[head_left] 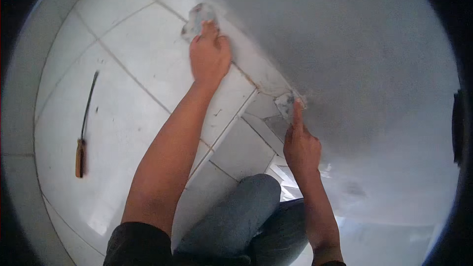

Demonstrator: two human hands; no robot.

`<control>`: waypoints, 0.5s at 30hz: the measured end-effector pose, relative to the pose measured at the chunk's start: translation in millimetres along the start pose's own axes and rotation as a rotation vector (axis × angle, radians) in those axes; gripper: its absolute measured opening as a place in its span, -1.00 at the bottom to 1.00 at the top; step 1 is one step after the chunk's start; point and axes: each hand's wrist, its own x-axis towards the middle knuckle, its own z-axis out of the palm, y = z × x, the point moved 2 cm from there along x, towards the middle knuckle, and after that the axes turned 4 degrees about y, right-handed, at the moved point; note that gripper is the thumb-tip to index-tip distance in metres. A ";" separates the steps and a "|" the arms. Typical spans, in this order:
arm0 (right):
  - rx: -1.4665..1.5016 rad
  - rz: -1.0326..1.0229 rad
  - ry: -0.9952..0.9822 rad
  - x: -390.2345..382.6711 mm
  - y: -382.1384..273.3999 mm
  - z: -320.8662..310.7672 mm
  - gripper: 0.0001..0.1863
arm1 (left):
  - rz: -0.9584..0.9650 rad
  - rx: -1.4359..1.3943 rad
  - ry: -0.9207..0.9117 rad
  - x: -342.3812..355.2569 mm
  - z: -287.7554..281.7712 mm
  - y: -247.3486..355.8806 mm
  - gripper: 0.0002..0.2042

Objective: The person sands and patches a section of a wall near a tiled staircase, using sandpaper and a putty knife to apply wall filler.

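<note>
My left hand (211, 58) reaches up across the white tiles, its forefingers lying on an irregular grey, rough-looking patch or piece (193, 28) at the foot of the grey wall. I cannot make out exactly what that is. Lower right, my right hand (301, 148) has its index finger stretched onto a chipped, crumbly grey spot (283, 103) where the tiled step's edge meets the wall; its other fingers are curled, with nothing visible in them. On the tiles at the left lies a screwdriver (80, 152) with a wooden-looking yellow handle and long thin shaft.
The tiled floor (123, 69) has a stepped edge (227, 130) running down beneath me. The plain grey wall (374, 69) fills the right side. My bent knees (236, 216) are at the bottom. A small dark shape (457, 125) shows at the far right rim.
</note>
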 end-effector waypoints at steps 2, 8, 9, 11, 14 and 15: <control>0.013 -0.076 0.137 -3.3 6.0 9.1 -0.18 | -0.061 -0.096 -0.075 0.4 3.3 -1.6 -0.49; 0.174 -0.063 0.210 11.6 6.5 26.7 -0.18 | 0.186 -0.081 0.179 0.8 10.0 0.6 -0.52; 0.198 -0.057 0.191 16.2 4.9 27.3 -0.18 | 0.116 -0.110 0.145 -0.2 10.9 1.1 -0.52; 0.232 -0.026 0.124 20.1 0.8 30.3 -0.15 | 0.165 -0.126 0.176 -6.0 8.0 6.7 -0.55; 0.320 0.021 0.109 14.2 -2.2 24.5 -0.12 | -0.090 0.031 -0.107 -23.6 1.1 4.9 -0.57; 0.349 0.014 0.124 17.3 -1.9 20.4 -0.12 | 0.107 0.072 -0.068 -32.2 3.8 10.7 -0.58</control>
